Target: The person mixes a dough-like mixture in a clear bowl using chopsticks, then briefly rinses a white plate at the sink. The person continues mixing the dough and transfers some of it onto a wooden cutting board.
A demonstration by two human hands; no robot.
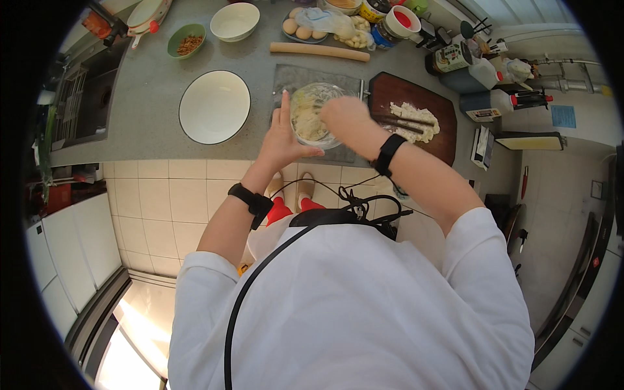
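Note:
A clear glass bowl (327, 141) with pale, rough dough (310, 123) in it rests on a grey cloth (292, 73). Against the bowl's left side lies my left hand (282, 131), its thumb along the near rim and its index finger stretched along the far left. My right hand (347, 114) reaches in over the right side of the bowl, curled at the dough; its fingertips are hidden, so I cannot see what they hold. To the right, a pair of dark chopsticks (407, 124) lies on floury dough pieces (414, 117) on a dark brown cutting board (438, 151).
A large white bowl (214, 107) stands left of the cloth. Behind are a wooden rolling pin (319, 51), a plate of eggs (303, 33), a green bowl (186, 41) and another white bowl (235, 22). Large bottles (470, 78) line the right; a sink (90, 102) is at left.

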